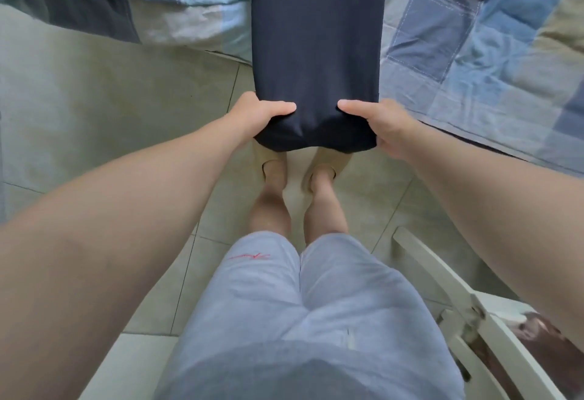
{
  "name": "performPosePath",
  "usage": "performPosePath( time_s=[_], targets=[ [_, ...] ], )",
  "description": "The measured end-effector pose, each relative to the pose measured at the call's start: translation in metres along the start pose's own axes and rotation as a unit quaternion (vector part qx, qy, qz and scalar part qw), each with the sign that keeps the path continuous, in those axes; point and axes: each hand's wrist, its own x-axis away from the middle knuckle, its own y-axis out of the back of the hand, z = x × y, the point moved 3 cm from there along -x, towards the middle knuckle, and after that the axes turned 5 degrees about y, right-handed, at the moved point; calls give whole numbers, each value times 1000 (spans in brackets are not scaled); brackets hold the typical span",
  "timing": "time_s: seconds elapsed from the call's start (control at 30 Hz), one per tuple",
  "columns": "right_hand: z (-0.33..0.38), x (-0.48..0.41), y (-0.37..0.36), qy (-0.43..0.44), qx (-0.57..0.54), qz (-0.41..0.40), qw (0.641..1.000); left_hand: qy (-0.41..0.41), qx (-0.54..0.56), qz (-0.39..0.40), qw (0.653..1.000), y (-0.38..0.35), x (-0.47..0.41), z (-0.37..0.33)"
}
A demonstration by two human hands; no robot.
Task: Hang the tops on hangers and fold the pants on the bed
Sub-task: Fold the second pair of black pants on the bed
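A pair of dark navy pants (316,46) stretches from the top of the head view down to my hands, folded lengthwise into one long strip. My left hand (256,115) grips the near left corner of the strip, thumb on top. My right hand (382,128) grips the near right corner the same way. The near end of the pants hangs in the air over the floor and my feet. The far part lies over the bed with its patchwork quilt (474,61) in blue, grey and beige.
Pale floor tiles (94,109) lie below me, with my feet in beige slippers (325,159) under the pants. A white slatted chair (467,314) stands at my lower right with something brown on its seat. The quilt's edge (94,11) hangs at upper left.
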Motion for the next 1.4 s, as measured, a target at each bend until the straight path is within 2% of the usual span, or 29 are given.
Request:
performPosePath(
  time_s=[0.27, 0.5, 0.73, 0.87, 1.07, 1.23, 1.4],
  targets=[
    [-1, 122, -2, 27, -19, -29, 999, -24, -20, 48, 998, 32, 111, 13],
    [-15, 187, -22, 30, -77, -79, 993, -22, 11, 63, 998, 49, 169, 20],
    [-46, 226, -58, 39, -181, -117, 976, -1, 40, 31, 999, 34, 206, 48],
    [-63, 246, -75, 52, -232, -128, 963, 3, 47, -26, 999, 28, 228, 78],
    [-102, 283, -95, 81, -269, -131, 951, -15, 84, -69, 994, 43, 256, 145],
    [-168, 318, -118, 53, -268, -120, 955, 17, 67, -71, 995, 69, 284, 227],
    [-222, 340, -152, 15, -261, -75, 962, 57, 58, -91, 993, 85, 310, 288]
  ],
)
